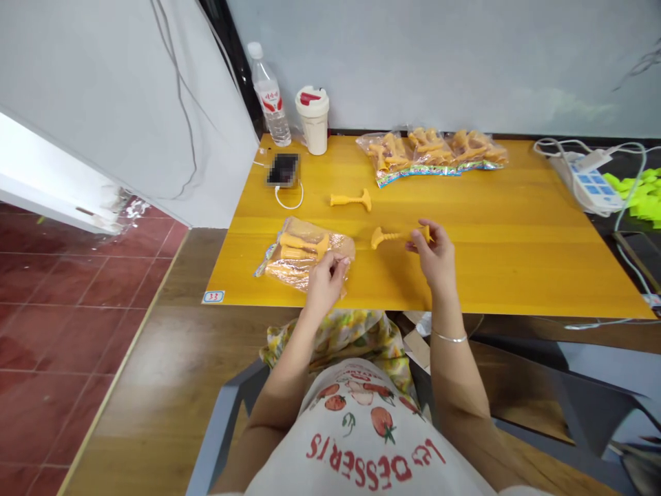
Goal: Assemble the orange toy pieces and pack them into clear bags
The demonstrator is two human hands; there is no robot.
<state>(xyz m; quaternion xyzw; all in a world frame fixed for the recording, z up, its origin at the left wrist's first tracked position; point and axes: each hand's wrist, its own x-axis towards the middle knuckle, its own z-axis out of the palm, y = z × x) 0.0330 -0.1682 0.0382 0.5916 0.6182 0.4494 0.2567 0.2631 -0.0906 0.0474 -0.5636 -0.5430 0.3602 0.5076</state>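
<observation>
Your right hand pinches one end of a yellow plastic T-headed tool just above the wooden table, centre frame. Your left hand grips the edge of a clear plastic bag of similar pieces. Your shirt reads "LES DESSERTS". A sticker at the table's lower-left corner reads "33".

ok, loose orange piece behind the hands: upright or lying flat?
Lying flat. The orange piece rests on its side on the table, long axis horizontal, wide end to the right, apart from both hands.
</observation>
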